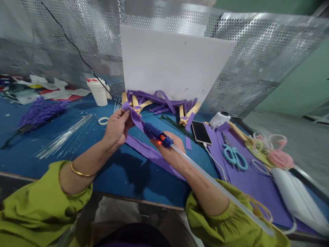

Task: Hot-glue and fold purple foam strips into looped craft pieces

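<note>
Over the blue tabletop, my left hand (116,127) pinches one end of a long purple strip (151,153), which hangs and trails down to the right across the table. In my right hand (172,151) is a dark blue hot glue gun (157,133), its small light glowing orange-red. A long clear glue stick (221,187) sticks out of its back and runs along my right forearm. The gun's front end points at the strip near my left fingers; whether the nozzle touches it is hidden behind the strip.
Purple flower pieces with gold strips (138,103) lie against a white board (174,61). Left are thin clear sticks (68,137), a white cup (98,92) and a purple flower bunch (42,111). Right are a phone (202,132) on a cable, teal scissors (234,156) and purple sheet (253,192).
</note>
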`<act>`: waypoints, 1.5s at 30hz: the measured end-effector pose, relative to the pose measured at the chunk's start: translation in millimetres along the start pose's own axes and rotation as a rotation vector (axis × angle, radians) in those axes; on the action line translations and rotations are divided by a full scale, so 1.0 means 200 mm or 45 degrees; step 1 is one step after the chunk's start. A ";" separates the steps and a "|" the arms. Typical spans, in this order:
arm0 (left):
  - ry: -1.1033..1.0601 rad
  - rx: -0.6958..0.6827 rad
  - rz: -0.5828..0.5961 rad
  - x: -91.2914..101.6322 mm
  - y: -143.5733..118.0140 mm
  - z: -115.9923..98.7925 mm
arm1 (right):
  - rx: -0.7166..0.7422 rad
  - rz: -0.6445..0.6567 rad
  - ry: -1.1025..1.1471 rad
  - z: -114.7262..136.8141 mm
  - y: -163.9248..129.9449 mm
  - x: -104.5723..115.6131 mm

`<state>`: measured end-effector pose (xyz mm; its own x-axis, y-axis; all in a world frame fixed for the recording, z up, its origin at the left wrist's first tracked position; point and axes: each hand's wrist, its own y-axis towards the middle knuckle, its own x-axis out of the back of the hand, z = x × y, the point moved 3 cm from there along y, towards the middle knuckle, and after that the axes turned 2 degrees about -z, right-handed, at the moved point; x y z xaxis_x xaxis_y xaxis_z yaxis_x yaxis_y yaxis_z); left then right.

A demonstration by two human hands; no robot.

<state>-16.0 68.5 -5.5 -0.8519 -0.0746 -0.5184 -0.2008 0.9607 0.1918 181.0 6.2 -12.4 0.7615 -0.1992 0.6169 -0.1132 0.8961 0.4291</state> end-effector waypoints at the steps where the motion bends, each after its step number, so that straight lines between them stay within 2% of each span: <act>1: 0.001 -0.003 0.000 0.00 0.00 0.00 | 0.000 0.002 -0.004 0.00 0.00 0.00; 10: -0.006 -0.023 -0.023 0.00 0.00 -0.02 | -0.036 -0.014 0.039 0.00 0.01 -0.01; 15: -0.062 -0.066 -0.092 0.00 0.01 -0.02 | -0.250 -0.131 0.263 -0.04 0.03 0.00; 17: -0.037 -0.075 -0.094 0.02 0.01 -0.01 | -0.365 -0.128 0.422 -0.08 0.05 -0.01; 21: 0.012 -0.097 -0.083 0.03 0.02 0.00 | -0.635 -0.080 1.097 -0.17 0.07 -0.08; 23: 0.025 -0.113 -0.079 0.03 0.01 -0.01 | -0.787 -0.042 1.314 -0.21 0.08 -0.12; 26: 0.027 -0.143 -0.073 0.02 0.00 -0.02 | -0.960 0.008 1.311 -0.27 0.08 -0.15; 29: 0.035 -0.206 -0.112 0.01 -0.02 -0.04 | -1.002 -0.036 1.266 -0.29 0.08 -0.14; 34: 0.092 -0.346 -0.223 0.00 -0.04 -0.08 | -1.074 -0.108 1.300 -0.23 0.07 -0.09; 37: 0.067 -0.347 -0.243 0.00 -0.05 -0.09 | -1.152 -0.126 1.252 -0.17 0.02 -0.08; 40: 0.042 -0.323 -0.247 0.01 -0.04 -0.08 | -1.128 -0.197 1.150 -0.13 -0.02 -0.08; 42: 0.049 -0.319 -0.251 0.01 -0.04 -0.08 | -1.057 -0.327 1.111 -0.10 -0.04 -0.07; 45: 0.045 -0.327 -0.249 0.00 -0.04 -0.06 | -0.728 -0.498 1.064 -0.07 -0.04 -0.04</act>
<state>-20.5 56.8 1.7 -0.8003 -0.2648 -0.5379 -0.4743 0.8284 0.2979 185.0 6.2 -28.8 0.8984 -0.3722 -0.2332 0.3814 0.9244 -0.0059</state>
